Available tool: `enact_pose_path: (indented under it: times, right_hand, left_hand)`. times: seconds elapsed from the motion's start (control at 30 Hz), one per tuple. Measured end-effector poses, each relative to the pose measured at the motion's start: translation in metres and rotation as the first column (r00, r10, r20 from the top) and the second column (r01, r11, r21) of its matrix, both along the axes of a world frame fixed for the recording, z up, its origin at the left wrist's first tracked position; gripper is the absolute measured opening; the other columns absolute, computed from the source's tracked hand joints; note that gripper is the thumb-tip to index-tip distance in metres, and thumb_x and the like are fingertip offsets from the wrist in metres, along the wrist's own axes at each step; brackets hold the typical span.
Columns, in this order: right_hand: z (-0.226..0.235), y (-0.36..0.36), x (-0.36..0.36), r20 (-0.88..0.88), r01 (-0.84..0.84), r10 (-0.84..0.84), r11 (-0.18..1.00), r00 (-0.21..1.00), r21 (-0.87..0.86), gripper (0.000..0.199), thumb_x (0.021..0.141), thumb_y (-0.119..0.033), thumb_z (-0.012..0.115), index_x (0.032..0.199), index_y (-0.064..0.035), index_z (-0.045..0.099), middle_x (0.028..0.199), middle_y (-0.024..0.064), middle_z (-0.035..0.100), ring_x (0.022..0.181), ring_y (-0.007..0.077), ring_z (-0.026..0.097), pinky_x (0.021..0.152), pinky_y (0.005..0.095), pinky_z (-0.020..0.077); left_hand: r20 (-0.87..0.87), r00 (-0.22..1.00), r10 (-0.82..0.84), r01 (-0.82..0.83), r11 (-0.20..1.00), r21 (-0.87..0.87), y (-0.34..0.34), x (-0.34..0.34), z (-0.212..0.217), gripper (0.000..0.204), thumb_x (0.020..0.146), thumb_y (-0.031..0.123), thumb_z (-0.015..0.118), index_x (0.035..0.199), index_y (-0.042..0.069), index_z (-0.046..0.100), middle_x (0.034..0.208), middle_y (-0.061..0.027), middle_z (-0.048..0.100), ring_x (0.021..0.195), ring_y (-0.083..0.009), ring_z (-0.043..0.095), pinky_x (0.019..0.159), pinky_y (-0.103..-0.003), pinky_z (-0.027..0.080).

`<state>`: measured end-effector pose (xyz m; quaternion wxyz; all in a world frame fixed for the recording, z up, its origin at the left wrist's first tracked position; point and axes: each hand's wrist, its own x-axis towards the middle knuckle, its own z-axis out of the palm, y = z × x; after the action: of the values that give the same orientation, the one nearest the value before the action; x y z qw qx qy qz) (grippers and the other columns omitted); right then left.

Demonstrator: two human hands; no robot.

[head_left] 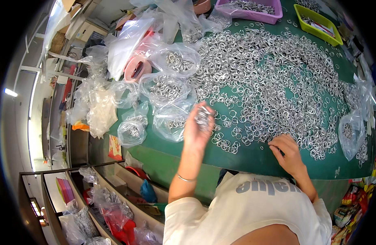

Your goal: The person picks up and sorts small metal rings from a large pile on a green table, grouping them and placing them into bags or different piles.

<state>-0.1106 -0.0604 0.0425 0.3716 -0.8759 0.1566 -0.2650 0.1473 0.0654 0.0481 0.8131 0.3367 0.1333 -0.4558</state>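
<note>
My left hand (196, 136) is raised over the front of the table, palm up, its fingers curled around a handful of silvery metal rings (202, 117). A thin bangle (186, 178) circles that wrist. Farther right, my right hand (287, 151) is low over the table near its front edge, beside the large spread of loose metal rings (253, 69). Its fingers are bent and close together, with the thumb curved toward them. Whatever may be between those fingertips is too small to make out. Small clusters of rings lie between the two hands.
Clear plastic bags of rings (167, 87) stand left of the spread, by a pink tape dispenser (137, 68). A purple basin (273, 17) and a yellow-green basket (318, 34) are at the back. Another bag (351, 134) lies right. Open compartments with bags (114, 204) are at lower left.
</note>
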Motion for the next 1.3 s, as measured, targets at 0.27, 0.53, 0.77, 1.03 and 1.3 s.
enact_pose_path:
  times: [0.27,0.53,0.77,1.03,1.3]
  right_hand:
    - [-0.004,0.001,0.004,-0.034,-0.04,0.04,0.999,0.999,-0.008,0.007,0.075,-0.004,0.064,0.08,-0.0012,0.06,0.077,0.0097,0.059,0.072,0.0268,0.056,0.066,0.0355,0.0431]
    - [-0.018,-0.03,-0.048,-0.062,0.355,-0.362,0.929,0.93,-0.107,0.015,0.074,-0.006,0.064,0.087,0.0003,0.06,0.087,0.0119,0.059,0.084,0.0299,0.055,0.074,0.0366,0.0428]
    - [-0.036,-0.037,-0.008,-0.278,0.355,-0.492,0.834,0.825,-0.423,0.059,0.073,-0.032,0.068,0.121,-0.004,0.049,0.128,0.0142,0.042,0.124,0.0339,0.033,0.1,0.0496,0.026]
    - [-0.036,-0.015,-0.026,-0.425,0.012,-0.195,0.918,0.884,-0.396,0.052,0.074,-0.035,0.065,0.12,-0.0145,0.052,0.13,0.0065,0.043,0.129,0.0296,0.029,0.104,0.0539,0.019]
    - [-0.038,-0.035,-0.057,-0.36,0.115,-0.306,0.878,0.881,-0.464,0.037,0.075,-0.028,0.065,0.108,-0.0166,0.057,0.125,0.0031,0.046,0.127,0.0242,0.033,0.102,0.055,0.0196]
  left_hand:
    - [0.474,0.821,0.317,-0.447,0.875,0.189,-0.093,0.148,0.044,0.03,0.092,0.02,0.039,0.113,0.0,0.045,0.114,-0.0161,0.048,0.107,-0.0334,0.045,0.098,-0.062,0.028]
    - [0.838,0.493,0.234,-0.429,0.903,0.001,-0.079,0.069,0.026,0.048,0.082,0.002,0.048,0.129,0.0,0.037,0.131,-0.0145,0.038,0.121,-0.0235,0.038,0.103,-0.038,0.027]
    - [0.782,-0.518,-0.346,0.158,0.86,0.486,-0.117,-0.079,-0.038,0.04,0.084,0.004,0.054,0.123,0.007,0.049,0.132,-0.0148,0.042,0.124,-0.0317,0.038,0.099,-0.04,0.034]
    - [0.496,-0.781,-0.38,0.006,0.789,0.615,-0.083,-0.092,-0.054,0.044,0.077,0.004,0.057,0.12,0.006,0.048,0.126,-0.0113,0.044,0.124,-0.0381,0.033,0.1,-0.053,0.029]
    - [0.401,-0.734,-0.549,-0.2,0.738,0.645,-0.038,-0.083,-0.057,0.04,0.078,-0.001,0.051,0.117,0.009,0.05,0.129,-0.0109,0.043,0.123,-0.0372,0.034,0.101,-0.058,0.022]
